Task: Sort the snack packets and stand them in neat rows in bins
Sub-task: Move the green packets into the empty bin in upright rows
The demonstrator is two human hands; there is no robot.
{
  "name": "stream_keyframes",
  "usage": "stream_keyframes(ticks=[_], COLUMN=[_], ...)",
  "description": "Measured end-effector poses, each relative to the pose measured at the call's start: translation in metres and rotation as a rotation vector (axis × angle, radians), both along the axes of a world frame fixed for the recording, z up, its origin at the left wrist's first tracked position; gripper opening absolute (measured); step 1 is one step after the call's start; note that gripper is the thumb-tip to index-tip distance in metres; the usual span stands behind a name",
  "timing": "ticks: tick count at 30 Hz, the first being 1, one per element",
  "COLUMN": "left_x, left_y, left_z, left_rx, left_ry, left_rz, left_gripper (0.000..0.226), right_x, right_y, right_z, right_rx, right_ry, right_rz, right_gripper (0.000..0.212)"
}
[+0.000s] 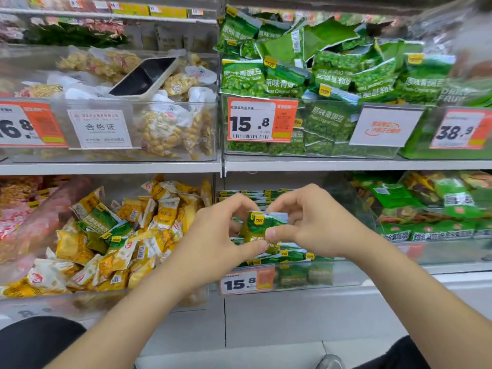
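Pressure from both sides holds a small sheaf of green packets [266, 225] together just above the clear bin [346, 272] on the lower shelf. The left hand [218, 235] pinches the near edge between its thumb and curled fingers [234, 203]. The right hand [319, 225] grips the far edge, with its thumb across the front. Squeezing this way probably keeps the edges flush, so the bundle can go down upright as one piece rather than fanning out.

Inside the bin, standing rows [242, 194] of the same packets run behind the hands, and more stand along the front wall. The space under the sheaf therefore looks like the slot being filled. The hands hide that gap, so its width cannot be told. The packed rows on either side are what the bundle could snag on.

A price tag [239, 283] hangs on the bin's front. In the bin to the left lies a loose heap of yellow packets [165, 214] with stray green packets [101, 219] mixed in, seemingly not yet sorted. Overhead, the upper bin [332, 153] is piled with jumbled green packets, and a scoop [143, 75] rests in the bin beside it.
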State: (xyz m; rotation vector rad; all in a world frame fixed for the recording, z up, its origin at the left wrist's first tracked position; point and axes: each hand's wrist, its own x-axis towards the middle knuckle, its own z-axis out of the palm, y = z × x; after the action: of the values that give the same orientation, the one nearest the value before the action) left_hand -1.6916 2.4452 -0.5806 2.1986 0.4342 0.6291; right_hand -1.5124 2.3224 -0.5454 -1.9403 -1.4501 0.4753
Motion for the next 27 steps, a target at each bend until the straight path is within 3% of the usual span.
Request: stream_keyframes(ticks=[3, 7, 9, 14, 23, 27], left_x=[0.024, 0.065, 0.088, 0.153, 0.242, 0.25], left_y=[-0.014, -0.024, -0.026, -0.023, -0.025, -0.024], left_z=[-0.005, -0.007, -0.009, -0.02, -0.069, -0.075], left_rx=[0.206, 0.26, 0.194, -0.042, -0.027, 0.135], left_ry=[0.02, 0.119, 0.139, 0.093, 0.257, 0.395], left_rz=[0.083, 0.079, 0.079, 0.048, 0.083, 0.114], left_gripper=[0.038, 0.037, 0.036, 0.03, 0.063, 0.054], right_x=[0.012, 0.042, 0.063, 0.099, 0.112, 0.116], right_y=[-0.011, -0.032, -0.044, -0.074, -0.086, -0.084], right_z=[-0.004, -0.005, -0.009, -0.018, -0.029, -0.03], right_rx=[0.03, 0.075, 0.147, 0.246, 0.177, 0.167], right_ry=[-0.126, 0.046, 0.06, -0.2, -0.193, -0.188], right_rz=[-0.049, -0.15, -0.309, -0.666, -0.675, -0.666], right_gripper=[0.022, 0.025, 0.025, 0.024, 0.022, 0.022])
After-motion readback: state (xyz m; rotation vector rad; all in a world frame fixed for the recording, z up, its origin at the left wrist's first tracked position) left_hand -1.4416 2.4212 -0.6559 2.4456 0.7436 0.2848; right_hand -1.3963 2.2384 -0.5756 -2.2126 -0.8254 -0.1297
